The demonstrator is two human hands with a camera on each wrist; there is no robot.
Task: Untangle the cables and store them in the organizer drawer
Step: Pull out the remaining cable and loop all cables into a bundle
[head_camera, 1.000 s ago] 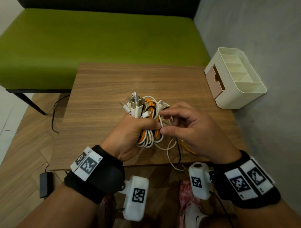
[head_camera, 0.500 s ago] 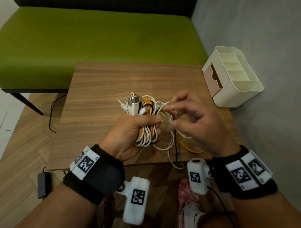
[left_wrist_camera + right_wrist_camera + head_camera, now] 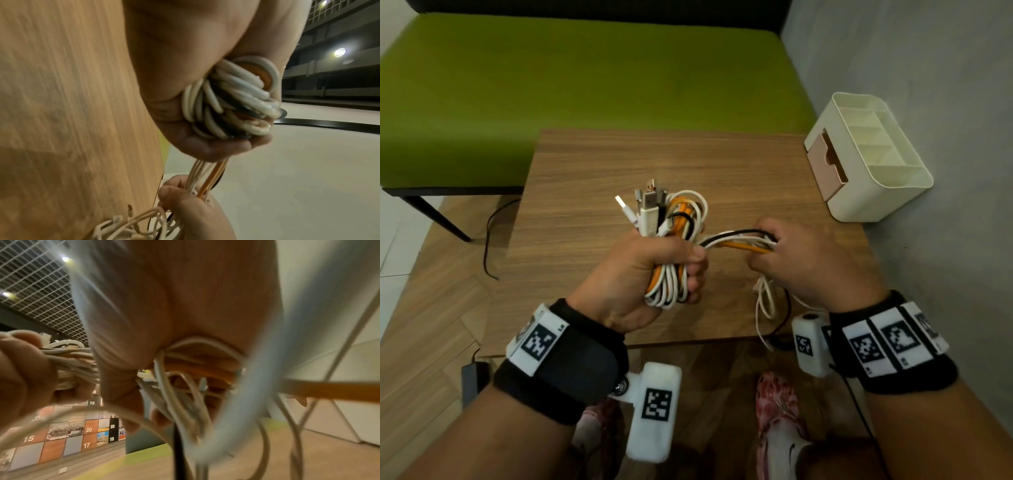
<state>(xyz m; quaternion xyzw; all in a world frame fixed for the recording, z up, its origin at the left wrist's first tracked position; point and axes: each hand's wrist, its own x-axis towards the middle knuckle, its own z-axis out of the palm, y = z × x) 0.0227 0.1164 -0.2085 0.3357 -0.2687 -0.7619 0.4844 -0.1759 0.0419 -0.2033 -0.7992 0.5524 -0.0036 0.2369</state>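
Note:
My left hand grips a coiled bundle of white, orange and black cables above the wooden table; USB plugs stick up out of the fist. In the left wrist view the cable loops bulge from that fist. My right hand grips several strands pulled taut sideways from the bundle, and loose cable ends hang below it over the table's front edge. The right wrist view shows blurred strands running through my curled fingers. The cream organizer stands at the table's right edge, its pink drawer slightly pulled out.
A green bench runs behind the table, and a grey wall is on the right close to the organizer. A black cord and a black adapter lie on the floor at the left.
My right hand has moved right and away from the bundle, drawing several strands out straight. The left hand keeps its grip on the coil.

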